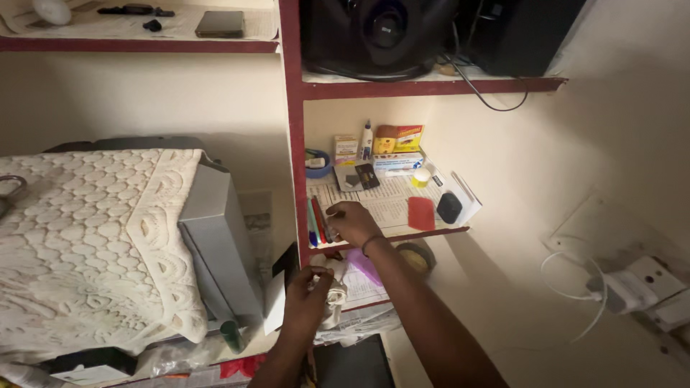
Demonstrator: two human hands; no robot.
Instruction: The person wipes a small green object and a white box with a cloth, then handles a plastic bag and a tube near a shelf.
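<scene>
My right hand [352, 221] reaches onto a newspaper-lined shelf [392, 205] and closes its fingers on one of several pens [316, 219] lying at the shelf's left end. My left hand [305, 294] is lower, on the shelf beneath, gripping a crumpled white cloth [336, 287]. On the upper shelf lie a red flat case [421, 213], a black pouch [449, 207], a small yellow jar [420, 177], a blue bowl [316, 164] and some small boxes [399, 140].
A grey boxy appliance [219, 237] under a cream lace cover [86, 244] stands at the left. Black speakers [381, 32] sit on the top shelf with cables hanging. A wall socket with a white charger [632, 287] is at the right.
</scene>
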